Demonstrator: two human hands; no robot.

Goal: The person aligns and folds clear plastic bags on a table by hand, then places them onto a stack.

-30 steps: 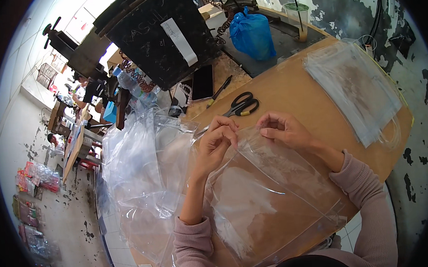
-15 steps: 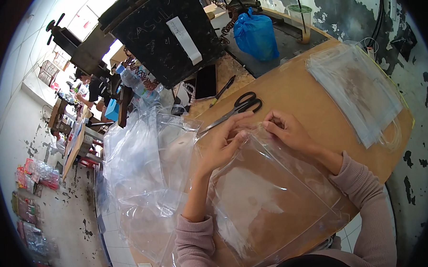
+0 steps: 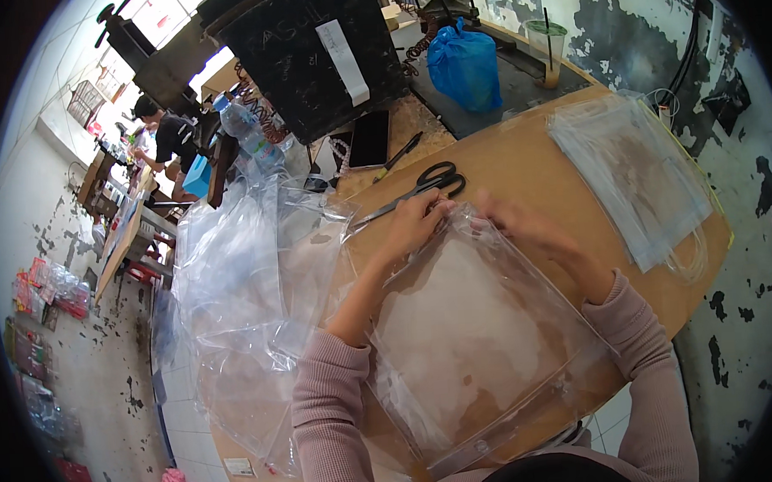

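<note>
A clear plastic bag point(image 3: 467, 324) lies flat on the brown table in front of me. My left hand point(image 3: 421, 218) pinches its far top edge, fingers closed on the plastic. At that same edge, beside the left fingertips, is my right hand point(image 3: 523, 226), its fingers smeared by motion, so their grip cannot be told. Just beyond the left hand rests a pair of black-handled scissors point(image 3: 441, 179), blades pointing left. A loose heap of clear plastic bags point(image 3: 241, 264) spreads to the left of my left forearm.
At the right lies a neat stack of clear bags point(image 3: 629, 174) with cord-like handles. Farther back are a phone point(image 3: 369, 140), a pen point(image 3: 397, 157), a water bottle point(image 3: 248, 131), a black machine box point(image 3: 309, 63), a blue plastic bag point(image 3: 465, 69) and a drink cup point(image 3: 546, 49). A person point(image 3: 170, 138) works at far left.
My left fingers have closed together on the bag's far edge. My right hand has moved and blurred there. The bag lies slightly turned, and the whole view has shifted a little.
</note>
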